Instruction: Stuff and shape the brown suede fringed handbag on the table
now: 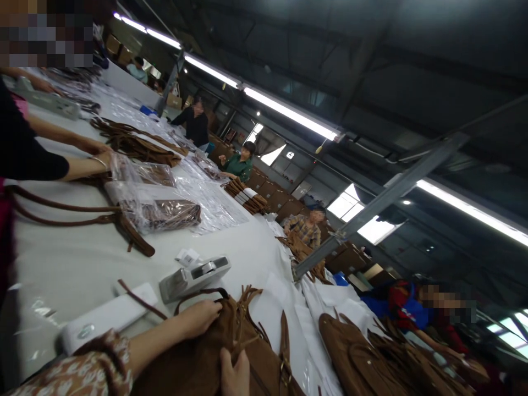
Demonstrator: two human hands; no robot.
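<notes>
A brown leather-look bag (193, 363) with fringed ties and a buckled strap lies in front of me at the table's near edge. My left hand (200, 318), reaching from a brown patterned sleeve, is closed on the bag's top edge beside a dark strap. Lower down, my right hand (235, 373) pinches the bag's front below the fringe, with only thumb and part of the fingers showing. Just beyond my left hand stands a grey tape dispenser (193, 279). A white box-like object (108, 316) sits left of it, near a thin brown strap.
Across the white table (165, 264), a co-worker's hands (99, 151) handle a brown bag in clear plastic (160, 212). More brown bags (355, 352) lie at right. Several other people work along the table, and a slanting metal post (371, 209) rises from it.
</notes>
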